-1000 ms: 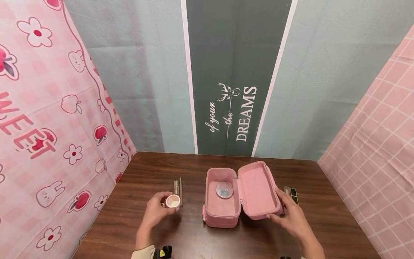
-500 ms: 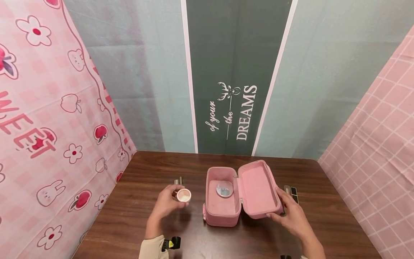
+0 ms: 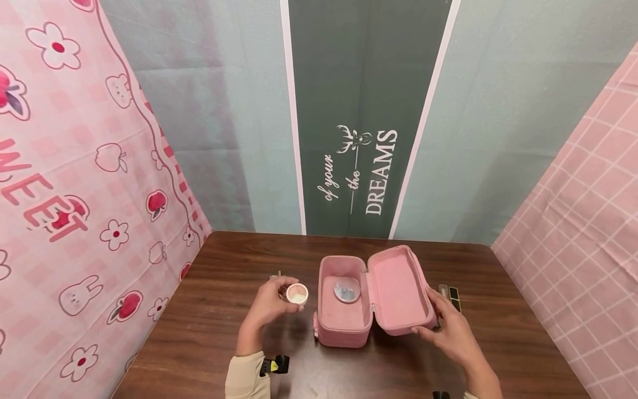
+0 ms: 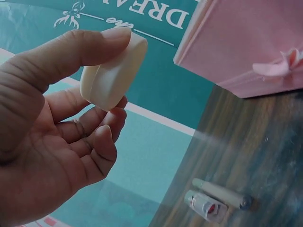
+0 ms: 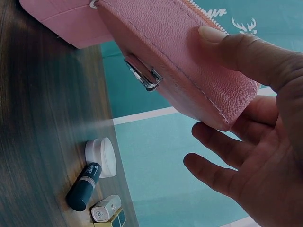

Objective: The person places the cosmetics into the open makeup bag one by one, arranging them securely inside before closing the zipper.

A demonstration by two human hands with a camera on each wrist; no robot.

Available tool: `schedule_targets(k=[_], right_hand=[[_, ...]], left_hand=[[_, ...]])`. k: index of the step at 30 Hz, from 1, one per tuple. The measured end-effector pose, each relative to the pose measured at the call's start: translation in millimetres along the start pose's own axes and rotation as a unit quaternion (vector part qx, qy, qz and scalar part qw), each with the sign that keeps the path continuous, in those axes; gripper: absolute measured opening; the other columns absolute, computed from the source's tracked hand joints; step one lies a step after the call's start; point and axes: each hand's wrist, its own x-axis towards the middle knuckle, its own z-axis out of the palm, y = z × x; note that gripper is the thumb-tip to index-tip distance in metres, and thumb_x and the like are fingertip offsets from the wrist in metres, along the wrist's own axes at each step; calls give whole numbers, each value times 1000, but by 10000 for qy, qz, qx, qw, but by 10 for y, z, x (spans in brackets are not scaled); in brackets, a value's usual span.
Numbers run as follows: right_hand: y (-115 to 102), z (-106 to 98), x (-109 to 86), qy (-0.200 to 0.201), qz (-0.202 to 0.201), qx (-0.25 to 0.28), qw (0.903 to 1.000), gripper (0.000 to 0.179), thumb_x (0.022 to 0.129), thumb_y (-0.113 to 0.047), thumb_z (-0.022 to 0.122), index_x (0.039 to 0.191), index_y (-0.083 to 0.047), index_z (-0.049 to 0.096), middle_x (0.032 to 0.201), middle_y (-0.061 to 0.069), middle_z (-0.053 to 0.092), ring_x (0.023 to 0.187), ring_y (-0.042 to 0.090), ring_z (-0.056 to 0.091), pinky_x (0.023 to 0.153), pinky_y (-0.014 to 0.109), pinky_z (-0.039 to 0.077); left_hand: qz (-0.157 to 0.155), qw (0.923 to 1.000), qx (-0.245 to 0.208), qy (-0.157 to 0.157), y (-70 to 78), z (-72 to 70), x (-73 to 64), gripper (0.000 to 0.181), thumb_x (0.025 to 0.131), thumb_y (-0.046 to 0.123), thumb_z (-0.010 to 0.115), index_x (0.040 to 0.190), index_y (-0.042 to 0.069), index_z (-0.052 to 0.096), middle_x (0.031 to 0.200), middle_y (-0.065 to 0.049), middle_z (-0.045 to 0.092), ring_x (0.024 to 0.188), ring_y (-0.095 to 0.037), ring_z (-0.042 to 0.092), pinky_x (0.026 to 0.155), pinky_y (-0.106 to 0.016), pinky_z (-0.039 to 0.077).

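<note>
My left hand pinches a small round cream-coloured case between thumb and fingers, just left of a pink zip-up cosmetic case. The round case's pink-and-white face is turned up; the left wrist view shows its smooth side. On the floor of the cosmetic case lies a round, shiny, clear-looking disc. With thumb and fingers my right hand holds the edge of the lid, which stands swung out to the right. A metal-ringed handle shows on the lid's outside.
Behind my left hand lie a clear-capped tube and a slim pencil-like stick. Right of the lid are a white round jar, a dark tube, a pale tube and a black-and-gold item.
My left hand has carried the round case rightward and slightly away from me, closer to the cosmetic case. My right hand stays on the lid, which has not moved.
</note>
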Motion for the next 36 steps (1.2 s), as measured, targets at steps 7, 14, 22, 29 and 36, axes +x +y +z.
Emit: schedule_targets(k=[7, 14, 22, 29, 36], right_hand=[[-4, 0, 7, -31, 16, -59, 10000, 87, 56, -9, 88, 129, 9, 45, 125, 27, 48, 97, 35, 57, 73, 34, 51], [-4, 4, -1, -18, 13, -34, 10000, 88, 55, -7, 88, 129, 10, 44, 125, 28, 47, 99, 38, 56, 73, 47, 49], [-17, 4, -13, -42, 79, 89, 9999, 87, 56, -5, 87, 130, 10, 43, 124, 30, 47, 99, 39, 56, 74, 46, 50], [-16, -1, -3, -82, 143, 65, 9998, 88, 56, -6, 88, 131, 9, 43, 125, 28, 46, 100, 37, 56, 74, 35, 52], [6, 4, 3, -34, 84, 60, 9999, 88, 55, -6, 88, 130, 9, 44, 124, 28, 48, 96, 36, 58, 73, 21, 48]], left_hand=[[126, 9995, 115, -271, 102, 3, 96, 52, 57, 8, 88, 104, 4, 66, 82, 0, 60, 73, -17, 55, 71, -37, 40], [389, 9975, -17, -597, 188, 65, 197, 52, 58, 6, 87, 105, 1, 65, 86, -3, 59, 75, -17, 56, 67, -33, 45], [532, 9935, -80, -1002, 274, 191, 306, 50, 59, -2, 83, 105, 0, 65, 88, -3, 59, 77, -18, 56, 66, -29, 47], [463, 9917, 140, -1192, 327, 258, 404, 52, 58, -3, 81, 107, 0, 64, 86, -1, 60, 76, -15, 55, 65, -28, 46], [288, 9891, 130, -1440, 365, 281, 473, 49, 58, -5, 77, 104, 0, 64, 87, -1, 61, 78, -19, 56, 68, -28, 47]])
